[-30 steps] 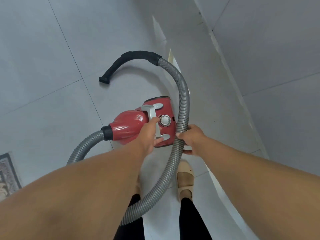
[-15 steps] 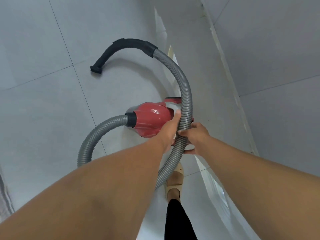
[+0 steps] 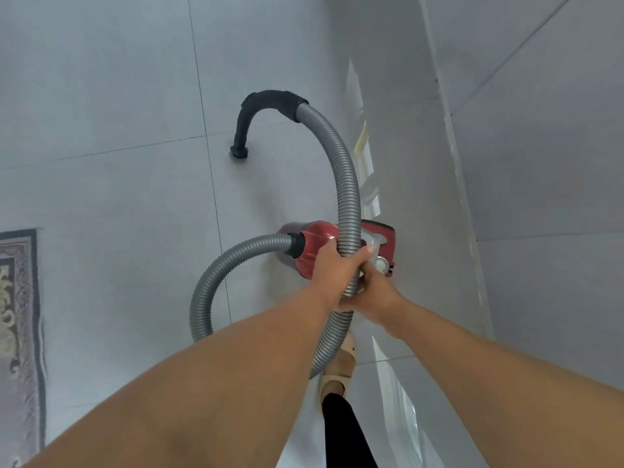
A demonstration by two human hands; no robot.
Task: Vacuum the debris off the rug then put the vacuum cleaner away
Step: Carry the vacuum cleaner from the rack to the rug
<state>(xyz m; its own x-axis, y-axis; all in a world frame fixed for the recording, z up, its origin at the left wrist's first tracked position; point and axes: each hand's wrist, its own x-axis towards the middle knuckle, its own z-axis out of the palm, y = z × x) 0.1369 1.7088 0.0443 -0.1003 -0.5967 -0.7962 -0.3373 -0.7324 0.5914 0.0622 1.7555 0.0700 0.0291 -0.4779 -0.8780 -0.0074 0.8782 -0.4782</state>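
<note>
Centre frame: left hand grips grey hose over red vacuum cleaner; right hand clasps beneath, hold unclear.

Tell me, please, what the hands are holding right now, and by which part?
The left hand grips the grey hose mid-length, over the red vacuum cleaner. The right hand's hold is hidden.

Red canister vacuum cleaner near the wall, its grey ribbed hose looping overhead; patterned rug lies well apart at left.
</note>
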